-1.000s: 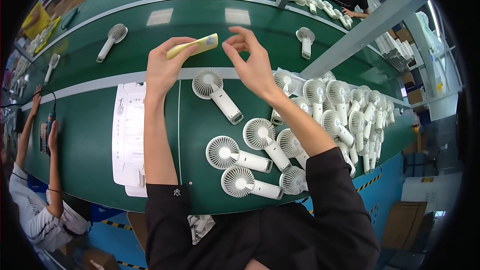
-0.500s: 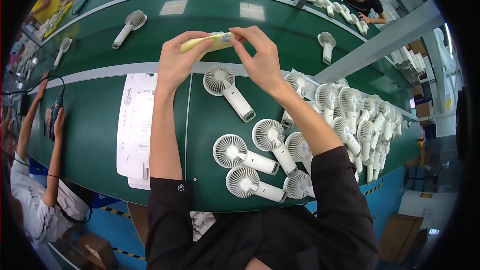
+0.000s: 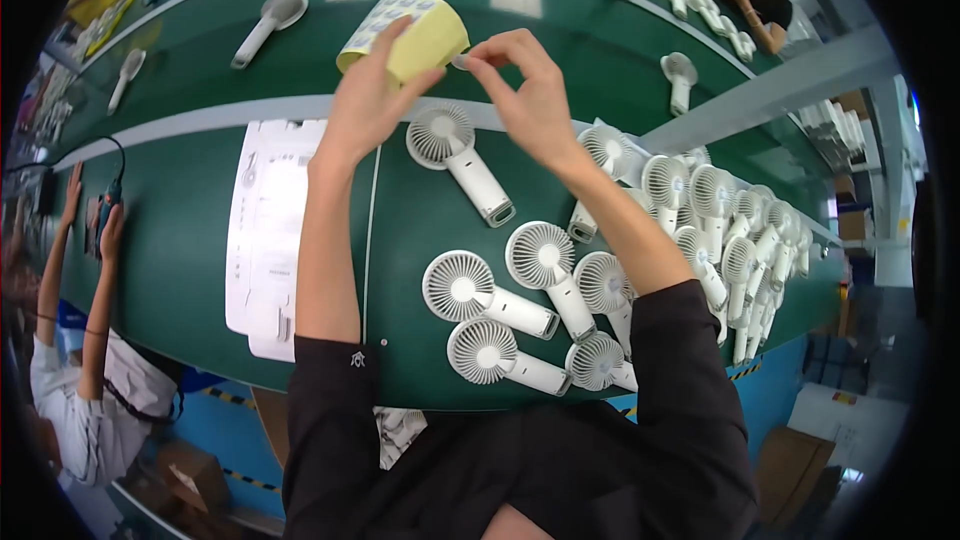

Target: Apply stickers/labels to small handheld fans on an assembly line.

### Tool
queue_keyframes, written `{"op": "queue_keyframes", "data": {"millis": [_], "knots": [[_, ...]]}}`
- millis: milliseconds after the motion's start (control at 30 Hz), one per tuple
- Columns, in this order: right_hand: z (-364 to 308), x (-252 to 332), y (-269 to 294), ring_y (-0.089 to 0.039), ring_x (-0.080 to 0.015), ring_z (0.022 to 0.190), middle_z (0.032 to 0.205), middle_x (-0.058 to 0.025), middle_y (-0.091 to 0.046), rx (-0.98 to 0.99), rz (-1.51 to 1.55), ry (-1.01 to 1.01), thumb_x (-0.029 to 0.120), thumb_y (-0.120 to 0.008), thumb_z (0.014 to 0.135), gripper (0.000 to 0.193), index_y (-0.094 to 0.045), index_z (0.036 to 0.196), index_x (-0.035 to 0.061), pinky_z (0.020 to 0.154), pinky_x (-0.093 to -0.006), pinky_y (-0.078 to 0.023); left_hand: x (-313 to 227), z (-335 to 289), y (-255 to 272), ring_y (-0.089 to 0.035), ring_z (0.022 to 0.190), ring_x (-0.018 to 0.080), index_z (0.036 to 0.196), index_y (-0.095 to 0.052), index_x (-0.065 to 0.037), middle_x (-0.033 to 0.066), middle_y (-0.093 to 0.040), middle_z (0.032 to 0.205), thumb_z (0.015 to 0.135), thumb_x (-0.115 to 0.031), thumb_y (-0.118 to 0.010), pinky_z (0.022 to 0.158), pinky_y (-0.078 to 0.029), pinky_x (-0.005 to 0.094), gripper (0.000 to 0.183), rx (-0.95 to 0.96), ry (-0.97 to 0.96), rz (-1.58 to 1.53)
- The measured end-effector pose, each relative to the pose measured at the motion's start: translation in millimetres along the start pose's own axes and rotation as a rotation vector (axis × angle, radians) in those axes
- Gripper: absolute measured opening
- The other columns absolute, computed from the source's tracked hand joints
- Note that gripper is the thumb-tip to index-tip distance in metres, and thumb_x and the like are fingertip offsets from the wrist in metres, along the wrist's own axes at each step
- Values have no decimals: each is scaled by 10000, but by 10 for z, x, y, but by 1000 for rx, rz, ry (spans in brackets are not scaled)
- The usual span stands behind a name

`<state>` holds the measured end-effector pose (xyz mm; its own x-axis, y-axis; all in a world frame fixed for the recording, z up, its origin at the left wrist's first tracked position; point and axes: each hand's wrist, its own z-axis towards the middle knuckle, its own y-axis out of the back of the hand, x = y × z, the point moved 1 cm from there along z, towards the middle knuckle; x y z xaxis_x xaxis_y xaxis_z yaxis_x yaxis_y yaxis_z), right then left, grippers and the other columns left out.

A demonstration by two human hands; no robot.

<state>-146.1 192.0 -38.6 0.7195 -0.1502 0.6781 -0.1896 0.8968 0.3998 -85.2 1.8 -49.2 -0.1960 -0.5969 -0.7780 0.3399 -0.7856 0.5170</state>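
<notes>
My left hand [image 3: 370, 105] grips a curled yellow sheet of stickers [image 3: 434, 38], printed with rows of small labels, above the far side of the bench. Just right of the sheet, my right hand [image 3: 530, 100] pinches a small pale sticker [image 3: 461, 61] between thumb and forefinger. Nearest below both hands lies a white handheld fan [image 3: 478, 180], its round grille toward the far edge and its handle slanting to the near right. Several more white fans [image 3: 486, 345] lie on the green bench between my forearms.
A big pile of white fans [image 3: 715, 200] covers the right side. Left of my left forearm is a flat white printed carton [image 3: 265, 240]. A grey post [image 3: 770, 70] slants across the far right. At the left, a co-worker's hand holds an electric screwdriver [image 3: 110, 202].
The sticker sheet has swung round so its printed face shows. My right hand has come away from it with the small sticker pinched. The view has shifted slightly.
</notes>
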Motion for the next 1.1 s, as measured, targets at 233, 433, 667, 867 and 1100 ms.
{"op": "queue_keyframes", "data": {"millis": [233,433,667,867,1100], "knots": [[-175,-348,-97,-620,-138,863,952,-55,-653,428,133,-339,149,-716,909,179,-673,986,-7,815,-286,-508,586,-98,-251,-399,1362,448,1499,-349,-19,309,-486,1412,851,-398,-750,1121,-345,446,851,248,86,171],[-225,-453,-184,-574,-107,801,869,-41,-636,528,149,-429,166,-731,902,190,-670,956,-6,750,-269,-492,591,-94,-279,-493,1328,377,1505,-360,-40,299,-494,1412,874,-421,-736,1080,-401,408,828,255,185,132],[-175,-507,-208,-512,-89,721,802,-14,-632,580,128,-381,179,-731,906,189,-671,944,4,686,-258,-461,592,-99,-274,-503,1316,382,1502,-367,-41,308,-518,1381,880,-428,-725,1071,-408,409,816,257,203,128],[-135,-552,-219,-572,-109,702,812,-54,-651,602,120,-353,172,-731,895,193,-686,932,-12,663,-277,-491,662,-98,-286,-454,1327,434,1492,-385,-44,313,-479,1405,845,-497,-741,1078,-400,438,867,277,223,96],[-134,-547,-213,-565,-112,698,821,-54,-649,608,118,-358,178,-736,892,202,-681,921,-15,667,-282,-492,684,-102,-315,-456,1333,430,1490,-387,-42,312,-483,1407,841,-505,-741,1080,-401,441,872,271,213,89]]}}
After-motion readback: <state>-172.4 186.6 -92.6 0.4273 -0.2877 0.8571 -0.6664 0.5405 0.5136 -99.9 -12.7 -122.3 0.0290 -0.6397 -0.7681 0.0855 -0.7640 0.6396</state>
